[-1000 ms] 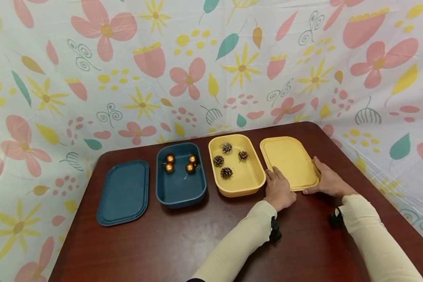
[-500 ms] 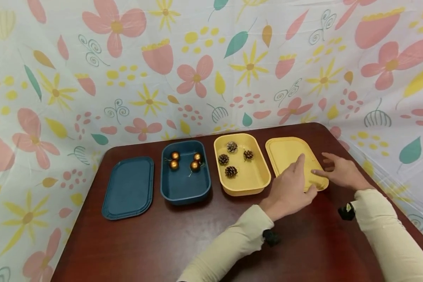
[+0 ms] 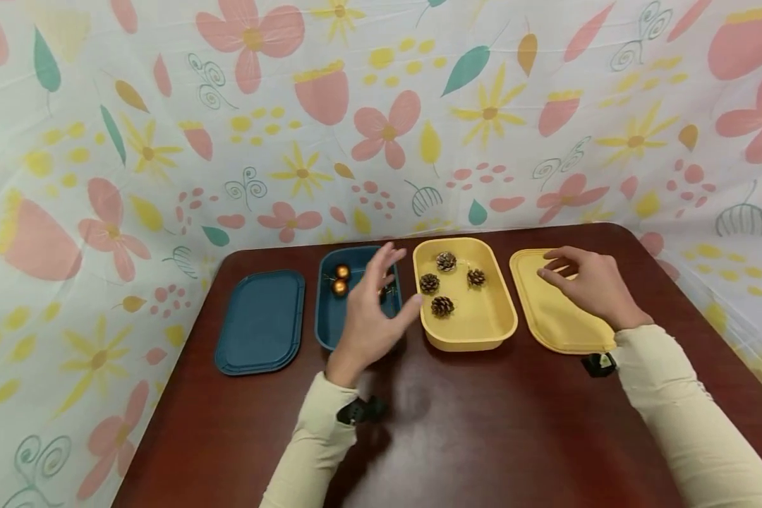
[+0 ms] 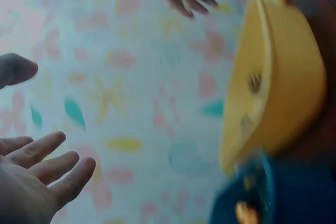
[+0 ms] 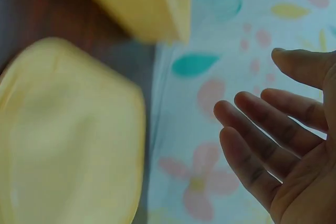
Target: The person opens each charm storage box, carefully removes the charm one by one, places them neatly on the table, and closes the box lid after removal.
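Observation:
My left hand [image 3: 367, 321] is in the air in front of the blue box [image 3: 327, 330], fingers spread and holding nothing. It hides part of that box and some of the copper-coloured baubles [image 3: 339, 288] inside. In the left wrist view its fingers [image 4: 50, 174] are relaxed and apart from the thumb. Over the yellow lid [image 3: 555, 328] hovers my right hand [image 3: 593, 288], also holding nothing, with loosely bent fingers. The right wrist view shows the lid [image 5: 68, 145] flat on the table, away from those fingers. Between both hands stands the yellow box [image 3: 476, 317] with several pine cones [image 3: 442, 306].
A blue lid [image 3: 260, 321] lies flat at the table's left. The dark wooden table [image 3: 470, 423] extends in front of the boxes. A flower-patterned cloth [image 3: 444, 141] hangs behind the table and along its sides.
Both hands have let go of the yellow lid. My left hand has swung left to the blue box, while the right has lifted above the lid. The head view has shifted somewhat.

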`<state>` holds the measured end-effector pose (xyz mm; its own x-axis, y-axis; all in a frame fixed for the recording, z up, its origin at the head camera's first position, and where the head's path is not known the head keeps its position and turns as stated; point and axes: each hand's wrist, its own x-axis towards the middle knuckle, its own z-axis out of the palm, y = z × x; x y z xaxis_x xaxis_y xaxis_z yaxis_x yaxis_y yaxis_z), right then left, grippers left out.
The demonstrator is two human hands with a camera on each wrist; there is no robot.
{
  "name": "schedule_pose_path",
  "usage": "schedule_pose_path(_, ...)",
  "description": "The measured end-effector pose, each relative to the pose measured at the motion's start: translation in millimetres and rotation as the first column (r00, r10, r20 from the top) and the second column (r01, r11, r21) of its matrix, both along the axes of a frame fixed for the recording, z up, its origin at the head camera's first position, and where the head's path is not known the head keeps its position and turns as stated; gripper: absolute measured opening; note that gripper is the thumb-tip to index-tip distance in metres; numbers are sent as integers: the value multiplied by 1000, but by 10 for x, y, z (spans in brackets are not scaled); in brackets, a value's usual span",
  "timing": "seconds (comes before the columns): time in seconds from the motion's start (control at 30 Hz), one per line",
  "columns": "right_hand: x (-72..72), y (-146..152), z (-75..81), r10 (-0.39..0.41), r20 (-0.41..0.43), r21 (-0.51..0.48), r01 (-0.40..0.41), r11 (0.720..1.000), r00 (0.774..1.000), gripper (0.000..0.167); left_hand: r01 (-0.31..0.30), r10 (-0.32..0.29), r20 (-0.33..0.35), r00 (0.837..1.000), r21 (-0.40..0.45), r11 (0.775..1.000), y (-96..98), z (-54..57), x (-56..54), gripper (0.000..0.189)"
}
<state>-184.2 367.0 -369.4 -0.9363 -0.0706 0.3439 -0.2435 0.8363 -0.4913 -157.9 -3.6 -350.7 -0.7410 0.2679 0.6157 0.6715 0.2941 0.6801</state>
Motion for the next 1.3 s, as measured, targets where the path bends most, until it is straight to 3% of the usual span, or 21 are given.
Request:
schedule_pose_path(0.23, -217, -614, 132, 111, -45, -59, -114, 992, 993, 26, -150, 153, 79, 985, -35, 988, -693, -351, -60, 80)
schedule_pose_path(0.33, -340, -909, 148, 153, -43, -103, -157, 982, 987, 25, -203, 210, 138, 968, -63, 977, -895, -496, -75, 81)
schedule_pose_path(0.43, -458, -1203, 159, 226, -12, -136, -226, 965, 974, 27, -222, 240, 244, 939, -100, 970, -1006, -624, -83, 83)
schedule_pose_path(0.63, -727, -1856, 180, 376, 110, -172, -355, 919, 920, 30, -196, 250, 454, 855, -163, 967, -1047, -821, -83, 90)
schedule_pose_path(0.77, -900, -2257, 114, 430, 166, -149, -409, 900, 887, 31, -192, 237, 524, 818, -140, 971, -1020, -900, -80, 94)
schedule_pose_path(0.87, -1012, -2489, 31, 432, 214, -97, -422, 902, 876, 31, -191, 216, 568, 794, -103, 976, -978, -958, -86, 98)
schedule_pose_path(1.07, -1165, -2792, -144, 334, 344, 52, -373, 926, 878, 33, -217, 217, 606, 765, -73, 973, -862, -1036, -86, 99)
schedule_pose_path(1.2, -1201, -2904, -248, 279, 394, 89, -338, 937, 876, 21, -229, 263, 591, 763, -134, 964, -783, -1053, -78, 98)
schedule_pose_path(1.3, -1212, -2954, -334, 234, 410, 125, -309, 943, 882, 28, -236, 289, 579, 763, -166, 957, -740, -1055, -73, 98)
